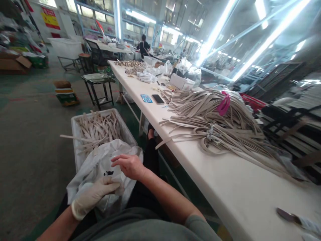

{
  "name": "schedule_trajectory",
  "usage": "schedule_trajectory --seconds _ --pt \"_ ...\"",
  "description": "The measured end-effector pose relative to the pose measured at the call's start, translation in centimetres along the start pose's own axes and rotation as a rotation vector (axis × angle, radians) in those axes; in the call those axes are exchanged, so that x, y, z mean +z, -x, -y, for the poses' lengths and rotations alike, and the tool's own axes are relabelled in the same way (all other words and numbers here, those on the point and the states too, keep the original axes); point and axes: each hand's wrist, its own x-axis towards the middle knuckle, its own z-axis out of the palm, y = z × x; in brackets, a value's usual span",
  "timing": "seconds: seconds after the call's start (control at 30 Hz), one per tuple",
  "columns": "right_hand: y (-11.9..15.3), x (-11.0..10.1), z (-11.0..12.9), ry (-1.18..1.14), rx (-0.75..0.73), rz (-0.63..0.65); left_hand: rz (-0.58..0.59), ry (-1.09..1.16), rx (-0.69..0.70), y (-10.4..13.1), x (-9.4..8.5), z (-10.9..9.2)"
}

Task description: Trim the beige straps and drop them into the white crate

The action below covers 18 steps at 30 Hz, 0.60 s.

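My left hand (94, 195), in a white glove, grips the near side of a white plastic bag (96, 164) that rests on my lap beside a white crate. My right hand (129, 165), bare, lies on top of the bag with its fingers pinching the plastic near a small black mark. The white crate (75, 134) to my left holds several beige straps (97, 129). A large heap of beige straps (213, 124) lies on the long white table (225, 187) to my right, tied in places, with a pink clip (224, 104) on top.
A black phone (157, 99) and a blue card (146, 98) lie on the table beyond the heap. Metal parts, white cloths and boxes sit further along. A dark-handled tool (288, 216) lies at the near right. A stool (97, 83) stands left; a person (143, 47) works far off.
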Motion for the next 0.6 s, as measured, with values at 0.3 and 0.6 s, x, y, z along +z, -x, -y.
schedule_trajectory --seconds 0.3,0.6 --pt "0.1 -4.3 1.1 0.169 0.054 -0.067 -0.085 -0.01 -0.035 1.6 -3.0 -1.0" --pt "4.7 -18.8 -5.9 0.838 0.717 -0.025 -0.299 0.455 -0.023 -0.8 -2.3 0.8"
